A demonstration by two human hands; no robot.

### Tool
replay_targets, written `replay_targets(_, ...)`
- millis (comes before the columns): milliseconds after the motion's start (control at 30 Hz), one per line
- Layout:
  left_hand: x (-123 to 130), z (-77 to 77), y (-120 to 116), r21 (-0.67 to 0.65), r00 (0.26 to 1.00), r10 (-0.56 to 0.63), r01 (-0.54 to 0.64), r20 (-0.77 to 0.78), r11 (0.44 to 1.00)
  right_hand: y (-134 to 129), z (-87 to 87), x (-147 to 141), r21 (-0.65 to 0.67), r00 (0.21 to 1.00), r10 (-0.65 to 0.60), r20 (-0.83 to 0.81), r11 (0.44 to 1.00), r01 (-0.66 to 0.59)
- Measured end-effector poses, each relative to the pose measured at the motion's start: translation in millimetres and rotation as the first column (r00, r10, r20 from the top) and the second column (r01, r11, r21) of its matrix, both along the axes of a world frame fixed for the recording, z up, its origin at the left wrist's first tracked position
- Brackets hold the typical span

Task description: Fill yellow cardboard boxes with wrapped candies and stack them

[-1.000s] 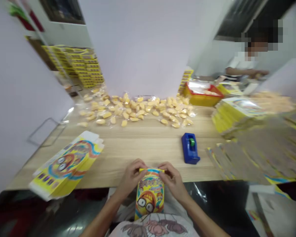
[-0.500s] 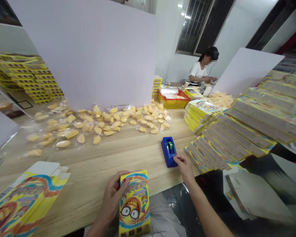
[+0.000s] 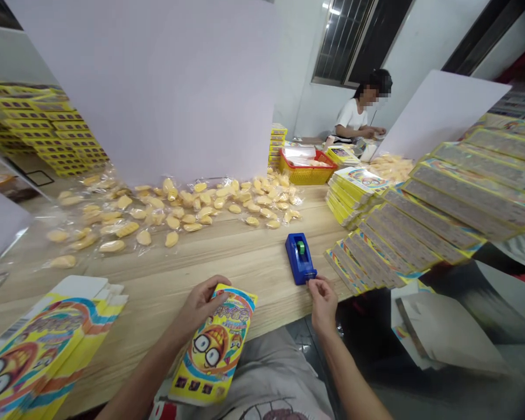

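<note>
A yellow cartoon-printed box (image 3: 216,344) is in my left hand (image 3: 203,306), whose thumb lies on the upper front face while the other fingers are mostly behind its top edge. The box slants over my lap at the table's front edge. My right hand (image 3: 324,297) is pinched closed at the near end of a blue tape dispenser (image 3: 300,259), which holds a green roll. Any tape between those fingertips is too small to make out.
Wrapped yellow pieces (image 3: 192,210) spread along a white partition (image 3: 179,87). Flat printed boxes (image 3: 48,350) lie at the left, and leaning stacks (image 3: 402,233) stand at the right. A red and yellow basket (image 3: 308,168) sits farther back, near a seated person (image 3: 352,119).
The box in my left hand has tilted, its bottom end swinging left. My right hand has turned more upright and drawn slightly left, still by the dispenser. The view has shifted a little.
</note>
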State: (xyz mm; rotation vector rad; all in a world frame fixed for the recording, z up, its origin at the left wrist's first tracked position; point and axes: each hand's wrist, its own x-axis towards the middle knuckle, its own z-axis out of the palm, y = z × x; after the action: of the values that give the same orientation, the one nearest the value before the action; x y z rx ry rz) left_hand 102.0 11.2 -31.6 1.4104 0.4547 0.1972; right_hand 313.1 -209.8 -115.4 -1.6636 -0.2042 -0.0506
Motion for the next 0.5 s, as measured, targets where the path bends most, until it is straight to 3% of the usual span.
replay_targets(167,11,1.1,3,0.076,0.995,-0.098,0.098,0.004,0.992,-10,-2.6,-6,-0.002,1.000,0.014,-0.019,1.000,-0.014)
replay_targets(233,14,1.2,4,0.149,0.988,-0.155,0.155,-0.009,0.977,-14,7.7,-14,-0.014,0.993,0.118,-0.024,0.993,-0.118)
replay_targets(267,15,1.3,5,0.186,0.983,-0.181,0.181,-0.018,0.966,-13,16.1,-18,-0.025,0.970,0.242,-0.031,0.970,-0.243)
replay_targets(300,17,1.5,5,0.218,0.978,-0.205,0.206,-0.028,0.954,-9,26.2,-21,-0.040,0.912,0.409,-0.039,0.911,-0.410)
replay_targets(333,18,2.0,5,0.242,0.971,-0.235,0.237,-0.040,0.941,-3,37.4,-24,-0.061,0.805,0.591,-0.048,0.803,-0.593)
replay_targets(400,21,3.6,4,0.249,0.948,-0.314,0.318,-0.055,0.915,14,59.8,-29,-0.126,0.501,0.864,-0.061,0.491,-0.862)
replay_targets(433,22,4.6,3,0.237,0.933,-0.357,0.360,-0.056,0.902,25,69.4,-31,-0.173,0.361,0.930,-0.064,0.346,-0.922)
replay_targets(467,22,5.5,2,0.228,0.919,-0.392,0.393,-0.052,0.891,35,77.0,-33,-0.225,0.256,0.965,-0.063,0.236,-0.945)
replay_targets(500,23,6.3,0,0.227,0.912,-0.408,0.407,-0.044,0.885,44,82.2,-35,-0.278,0.190,0.980,-0.054,0.168,-0.946)
